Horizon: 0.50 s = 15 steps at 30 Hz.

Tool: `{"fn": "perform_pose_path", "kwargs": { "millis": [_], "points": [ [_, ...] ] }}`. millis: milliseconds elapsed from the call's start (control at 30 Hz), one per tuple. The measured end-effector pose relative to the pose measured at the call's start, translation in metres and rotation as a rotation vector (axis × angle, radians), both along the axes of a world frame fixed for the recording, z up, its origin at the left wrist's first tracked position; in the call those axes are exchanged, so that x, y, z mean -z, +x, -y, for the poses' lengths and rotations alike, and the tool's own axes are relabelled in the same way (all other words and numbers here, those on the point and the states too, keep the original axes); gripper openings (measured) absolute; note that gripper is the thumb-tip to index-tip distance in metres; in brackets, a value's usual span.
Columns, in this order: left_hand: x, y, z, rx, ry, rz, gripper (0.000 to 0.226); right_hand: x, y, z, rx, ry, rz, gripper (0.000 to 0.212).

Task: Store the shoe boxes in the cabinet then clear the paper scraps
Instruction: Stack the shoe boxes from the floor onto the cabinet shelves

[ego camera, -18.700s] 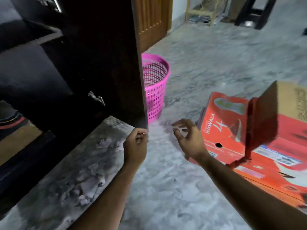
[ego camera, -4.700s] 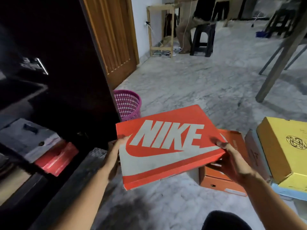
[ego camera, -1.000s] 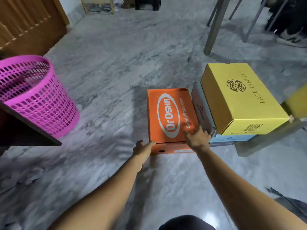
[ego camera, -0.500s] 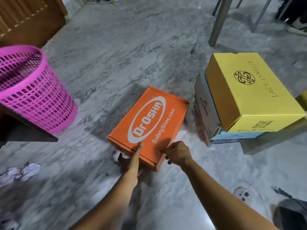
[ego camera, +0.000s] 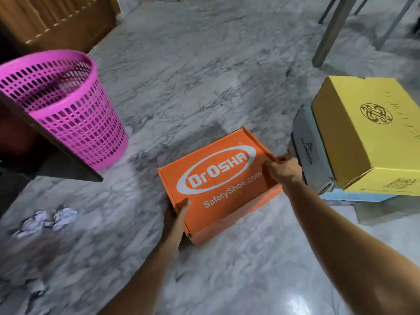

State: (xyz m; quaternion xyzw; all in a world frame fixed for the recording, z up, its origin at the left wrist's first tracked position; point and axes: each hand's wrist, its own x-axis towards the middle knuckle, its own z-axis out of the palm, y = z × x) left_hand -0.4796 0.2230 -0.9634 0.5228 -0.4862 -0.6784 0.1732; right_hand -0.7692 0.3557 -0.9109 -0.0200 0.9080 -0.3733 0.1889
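Orange cardboard shoe box [ego camera: 218,178] in both grips, left hand [ego camera: 178,213], right hand [ego camera: 283,170], veined marble floor [ego camera: 204,76]

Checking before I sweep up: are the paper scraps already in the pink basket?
No, crumpled paper scraps lie on the floor in front of the pink basket.

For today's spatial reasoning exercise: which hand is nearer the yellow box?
Right. The right hand grips the orange box beside the yellow box; the left hand holds the opposite corner.
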Motion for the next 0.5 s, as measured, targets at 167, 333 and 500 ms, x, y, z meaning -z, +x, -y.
{"fn": "perform_pose_path", "kwargs": {
  "millis": [167, 333, 500],
  "points": [
    [-0.046, 0.046, 0.01, -0.084, 0.225, -0.167, 0.045, -0.032, 0.026, -0.01, -0.025, -0.071, -0.005, 0.07],
    [-0.12, 0.107, 0.049, -0.06, 0.12, -0.185, 0.048, -0.085, 0.072, -0.017, -0.2, -0.361, 0.169, 0.06],
    [-0.199, 0.178, 0.069, -0.048, 0.029, -0.177, 0.076, -0.143, 0.137, -0.002, -0.412, -0.6, 0.527, 0.079]
  ]
}}
